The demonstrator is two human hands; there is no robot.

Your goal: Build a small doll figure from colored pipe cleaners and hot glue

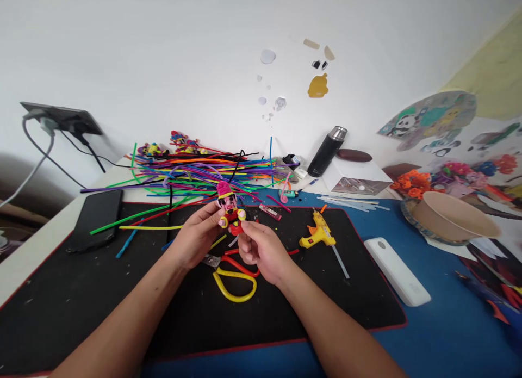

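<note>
A small pipe-cleaner doll (230, 210) with a pink hat, dark eye patches and a red and yellow body is held upright above the black mat. My left hand (200, 229) pinches it at its left side, thumb and fingers closed. On the other side, my right hand (263, 247) grips its lower body between thumb and curled fingers. Just below my hands lies a pair of scissors (235, 297) with one yellow and one red handle loop, partly hidden by my right hand. A yellow hot glue gun (319, 231) rests to the right with a glue stick poking out.
Many coloured pipe cleaners (204, 171) lie heaped at the back, near several similar dolls (153, 149). A dark phone (95, 220) lies left. A black thermos (326, 152) leans by a white box (354, 174). At right are a white case (396, 270) and a bowl (459, 217).
</note>
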